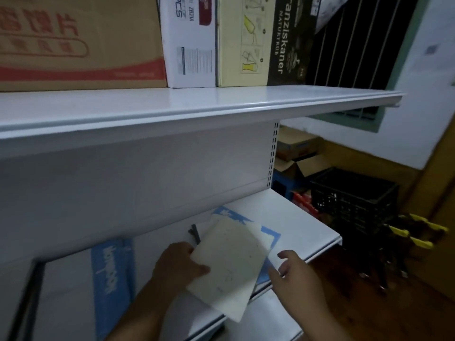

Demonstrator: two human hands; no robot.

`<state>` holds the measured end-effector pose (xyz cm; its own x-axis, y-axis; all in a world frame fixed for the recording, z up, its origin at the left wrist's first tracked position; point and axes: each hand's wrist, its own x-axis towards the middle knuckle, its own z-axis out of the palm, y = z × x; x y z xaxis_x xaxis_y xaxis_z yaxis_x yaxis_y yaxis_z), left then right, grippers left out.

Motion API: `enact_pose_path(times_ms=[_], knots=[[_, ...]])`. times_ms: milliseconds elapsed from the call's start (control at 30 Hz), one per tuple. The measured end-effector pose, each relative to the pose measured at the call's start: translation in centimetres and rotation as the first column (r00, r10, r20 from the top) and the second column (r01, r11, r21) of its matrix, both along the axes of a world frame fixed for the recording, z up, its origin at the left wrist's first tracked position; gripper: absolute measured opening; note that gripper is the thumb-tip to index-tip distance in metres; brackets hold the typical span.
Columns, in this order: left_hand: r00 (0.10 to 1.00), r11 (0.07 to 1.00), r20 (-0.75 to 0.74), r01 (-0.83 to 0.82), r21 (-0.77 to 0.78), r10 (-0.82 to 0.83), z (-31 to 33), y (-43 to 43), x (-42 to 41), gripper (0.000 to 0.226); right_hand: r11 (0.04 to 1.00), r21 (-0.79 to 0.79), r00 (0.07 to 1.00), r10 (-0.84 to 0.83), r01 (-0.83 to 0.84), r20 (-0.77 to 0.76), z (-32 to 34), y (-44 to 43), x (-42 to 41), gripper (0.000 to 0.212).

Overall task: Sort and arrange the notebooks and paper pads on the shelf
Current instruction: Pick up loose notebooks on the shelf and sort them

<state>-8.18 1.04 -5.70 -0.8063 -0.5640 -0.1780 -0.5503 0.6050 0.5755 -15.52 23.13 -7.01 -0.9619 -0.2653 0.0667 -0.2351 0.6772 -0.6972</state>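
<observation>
My left hand (179,264) grips a cream-white notebook (231,269) by its left edge and holds it tilted above the lower white shelf (302,222). Under it a blue-and-white pad (269,233) lies flat on the shelf, mostly covered. My right hand (295,274) hovers beside the notebook's right edge with fingers spread and relaxed, holding nothing. Another blue pad with white lettering (110,274) lies on the shelf at the left. A small dark clip-like object (194,232) sits near the shelf's back wall.
The upper shelf (197,107) overhangs and carries a large cardboard box (78,43), a white box (189,43) and a yellow-and-black box (261,40). To the right stand a black plastic crate (354,198), open cartons and yellow-handled tools (416,232) on a wooden floor.
</observation>
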Motion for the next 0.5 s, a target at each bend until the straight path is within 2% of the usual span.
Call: enact_pose_path(times_ms=[67,133,200,300,433,500], knots=[[1.000,0.995,-0.008,-0.002,0.101,0.003,0.7,-0.8,1.3,0.024,0.998,0.061,0.999,0.028,-0.031,0.047,0.5,-1.0,0.6,0.041],[0.994,0.978,-0.085,-0.046,0.202,0.064,1.3,-1.9,3.1,0.020,0.986,0.153,0.996,0.048,-0.059,0.069,0.9,-2.0,1.4,0.056],[0.957,0.945,-0.215,-0.126,0.302,0.196,2.4,-2.9,5.6,0.015,0.973,0.214,0.993,0.066,-0.086,0.097,1.1,-2.7,1.6,0.066],[0.824,0.844,-0.351,-0.253,0.473,0.444,3.6,-4.7,10.3,0.025,0.970,0.223,0.982,0.059,-0.099,0.181,1.3,-2.4,1.0,0.070],[0.622,0.740,-0.450,-0.344,0.578,0.641,4.6,-7.4,17.5,0.029,0.962,0.267,0.965,-0.015,-0.057,0.261,1.7,-0.6,-0.1,0.071],[0.512,0.676,-0.452,-0.448,0.585,0.731,4.7,-9.1,21.1,0.022,0.964,0.260,0.962,-0.010,-0.064,0.274,1.7,0.2,-0.5,0.056]])
